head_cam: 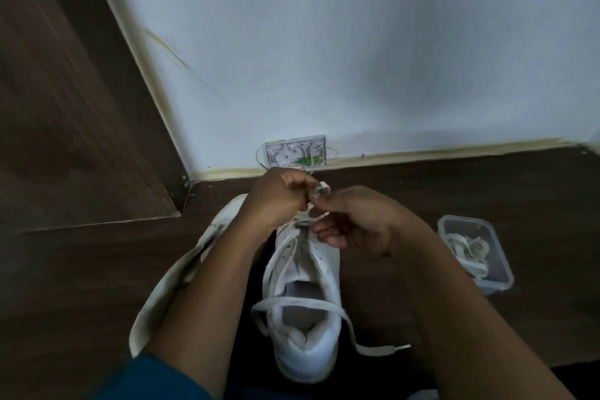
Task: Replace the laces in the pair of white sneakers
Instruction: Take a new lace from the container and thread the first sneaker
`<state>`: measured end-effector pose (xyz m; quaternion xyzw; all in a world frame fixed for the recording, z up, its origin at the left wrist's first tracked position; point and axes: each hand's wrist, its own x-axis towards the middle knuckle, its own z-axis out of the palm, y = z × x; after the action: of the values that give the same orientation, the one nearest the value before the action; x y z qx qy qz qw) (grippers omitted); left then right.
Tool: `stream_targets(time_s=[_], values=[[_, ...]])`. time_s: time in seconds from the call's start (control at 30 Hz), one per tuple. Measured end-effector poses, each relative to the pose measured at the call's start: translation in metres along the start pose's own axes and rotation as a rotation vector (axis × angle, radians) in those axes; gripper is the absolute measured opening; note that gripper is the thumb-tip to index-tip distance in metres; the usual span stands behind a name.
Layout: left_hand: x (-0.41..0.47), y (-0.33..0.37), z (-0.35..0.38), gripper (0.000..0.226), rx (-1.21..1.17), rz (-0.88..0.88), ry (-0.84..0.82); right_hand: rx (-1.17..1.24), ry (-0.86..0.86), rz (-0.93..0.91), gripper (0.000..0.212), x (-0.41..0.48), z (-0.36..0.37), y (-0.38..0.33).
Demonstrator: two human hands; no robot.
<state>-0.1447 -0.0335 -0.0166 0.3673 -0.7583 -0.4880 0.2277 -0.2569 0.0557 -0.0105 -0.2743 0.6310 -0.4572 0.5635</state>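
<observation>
A white sneaker point(305, 328) stands on the dark floor between my forearms, heel toward me, toe away. A flat white lace point(357, 334) runs down both sides of its eyelets, loops across the opening and trails off to the right. Above the toe end, my left hand point(276, 196) pinches a bunched piece of the lace. My right hand point(354, 217) pinches the lace just beside it, fingers curled. The second white sneaker point(181, 276) lies on its side under my left forearm, mostly hidden.
A clear plastic container point(475, 253) holding white laces sits on the floor to the right. A white wall with a small open wiring box point(295, 153) rises just beyond my hands. A dark wooden panel point(65, 107) stands at the left.
</observation>
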Motion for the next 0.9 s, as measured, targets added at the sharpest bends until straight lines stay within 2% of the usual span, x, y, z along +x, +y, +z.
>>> stream_targets(time_s=[0.07,0.13,0.23,0.33,0.4,0.5,0.57,0.67,0.77,0.9], values=[[0.002,-0.002,0.006,0.031,0.136,0.090,-0.023,0.118,0.016,-0.004,0.021,0.003,0.003,0.000],[0.003,-0.003,0.007,0.038,0.241,0.145,-0.022,0.196,0.061,-0.009,0.018,0.006,0.002,0.001],[0.004,-0.006,0.004,0.040,0.293,0.171,-0.057,0.171,0.076,0.014,0.014,0.008,0.000,0.002],[0.004,-0.008,0.006,0.048,0.374,0.173,-0.175,0.136,0.088,0.034,0.014,0.009,0.004,0.006],[0.001,-0.007,0.012,0.051,0.419,0.161,-0.162,0.116,0.107,0.010,0.017,0.009,0.005,0.008],[-0.005,-0.004,0.013,0.038,0.372,0.078,-0.044,0.070,0.209,-0.048,0.015,0.012,-0.001,0.008],[-0.007,-0.006,0.008,0.020,0.454,0.017,-0.003,-0.006,0.300,-0.073,0.010,0.014,-0.006,0.011],[-0.009,-0.014,0.005,0.013,0.602,-0.054,-0.056,0.023,0.215,-0.079,0.014,0.018,-0.005,0.018],[-0.009,-0.024,0.010,0.015,0.526,-0.089,-0.063,0.088,0.169,-0.064,0.018,0.024,-0.003,0.024],[-0.006,-0.038,0.015,0.036,0.349,-0.162,0.018,0.053,0.209,-0.075,0.023,0.028,0.000,0.028]])
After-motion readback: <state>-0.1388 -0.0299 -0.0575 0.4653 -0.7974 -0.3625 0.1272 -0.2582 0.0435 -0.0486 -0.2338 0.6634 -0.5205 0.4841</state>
